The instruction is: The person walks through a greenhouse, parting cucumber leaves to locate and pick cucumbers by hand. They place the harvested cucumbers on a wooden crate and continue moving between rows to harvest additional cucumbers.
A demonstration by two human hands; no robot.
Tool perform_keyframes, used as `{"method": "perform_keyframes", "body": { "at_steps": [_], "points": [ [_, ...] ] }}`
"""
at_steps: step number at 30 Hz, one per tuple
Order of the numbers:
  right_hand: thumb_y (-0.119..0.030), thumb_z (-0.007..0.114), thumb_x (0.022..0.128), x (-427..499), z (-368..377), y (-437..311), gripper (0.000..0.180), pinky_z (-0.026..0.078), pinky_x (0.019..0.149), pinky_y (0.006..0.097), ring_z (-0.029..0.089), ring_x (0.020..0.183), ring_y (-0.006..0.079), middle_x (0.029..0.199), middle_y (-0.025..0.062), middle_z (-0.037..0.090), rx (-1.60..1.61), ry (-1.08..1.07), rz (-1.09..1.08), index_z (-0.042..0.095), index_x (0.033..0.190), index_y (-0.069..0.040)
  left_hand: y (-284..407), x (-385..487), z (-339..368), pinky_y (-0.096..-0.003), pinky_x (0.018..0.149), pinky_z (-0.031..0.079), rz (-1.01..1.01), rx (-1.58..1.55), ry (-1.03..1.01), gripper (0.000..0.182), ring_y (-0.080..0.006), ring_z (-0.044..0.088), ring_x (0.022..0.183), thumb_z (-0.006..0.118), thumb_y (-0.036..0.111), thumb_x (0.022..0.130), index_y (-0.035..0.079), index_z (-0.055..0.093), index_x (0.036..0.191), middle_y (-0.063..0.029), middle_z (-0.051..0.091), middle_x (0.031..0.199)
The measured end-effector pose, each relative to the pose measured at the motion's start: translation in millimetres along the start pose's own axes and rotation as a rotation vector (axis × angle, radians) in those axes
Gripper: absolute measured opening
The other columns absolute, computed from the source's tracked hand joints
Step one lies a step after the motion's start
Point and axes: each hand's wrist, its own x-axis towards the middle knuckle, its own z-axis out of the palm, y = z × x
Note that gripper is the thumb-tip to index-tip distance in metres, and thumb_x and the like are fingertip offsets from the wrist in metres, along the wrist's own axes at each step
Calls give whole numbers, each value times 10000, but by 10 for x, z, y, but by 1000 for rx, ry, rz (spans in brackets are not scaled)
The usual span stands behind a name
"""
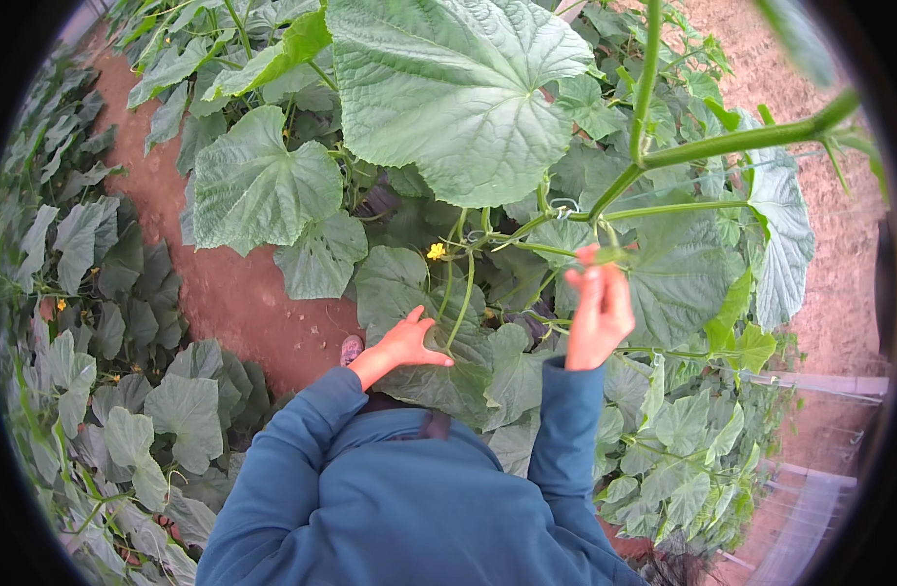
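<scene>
My left hand [406, 344] is low at the centre, over a broad cucumber-like leaf [448, 388], its thumb and fingers apart near a hanging green stalk [464, 304]. To the right, my right hand [598, 308] is raised to the vine, its fingertips pinched at a small green shoot or young fruit [611, 255], which is blurred. The thick main stem [741, 143] runs from the upper right down to the fingers' height, where a clip [565, 209] sits on it. A yellow flower [436, 251] shows above my left hand. A very large leaf [455, 95] spreads above both hands.
Reddish bare soil [228, 308] forms a path at the left, with a shoe [351, 349] on it. Another row of leafy plants [184, 417] stands farther left. More vines [675, 469] lie at the lower right, beside pale sheeting [800, 520] and thin lines.
</scene>
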Motion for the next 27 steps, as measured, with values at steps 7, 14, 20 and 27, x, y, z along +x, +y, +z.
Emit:
{"method": "perform_keyframes", "body": {
  "at_steps": [7, 14, 20, 27],
  "points": [
    [-78, 684, 845, -366, 47, 322, 334, 557, 785, 311, 671, 937, 230, 1124, 161, 627, -191, -475, 55, 601, 1147, 39, 355, -160, -513, -442, 1104, 319, 12, 214, 74, 1169, -418, 293, 1366, 755, 677, 587, -26, 329, 1418, -288, 206, 1500],
    [-16, 542, 934, -2, 98, 220, 296, 522, 864, 304, 625, 1050, 206, 1199, 127, 576, -24, -188, -100, 555, 1228, 20, 1335, -288, -1332, -355, 893, 492, 630, -88, 641, 426, -265, 614, 1038, 708, 169, 836, 7, 557, 1200, -129, 598, 1152],
    [-86, 471, 982, 656, 410, 249, 366, 434, 978, 310, 547, 1138, 194, 1261, 111, 545, 267, -76, -241, 472, 1334, 15, 2170, -35, -1518, -312, 919, 484, 834, -454, 862, 438, -202, 607, 1045, 648, 83, 882, 7, 500, 1287, -126, 568, 1185],
    [-352, 471, 953, 1070, 99, 278, 418, 414, 666, 228, 515, 759, 103, 999, 2, 621, 342, -683, 180, 601, 1265, -107, 2378, -15, -1616, -233, 783, 448, 834, -325, 756, 173, -91, 562, 883, 544, 91, 958, 10, 627, 1087, -25, 642, 939]
  ]
}}
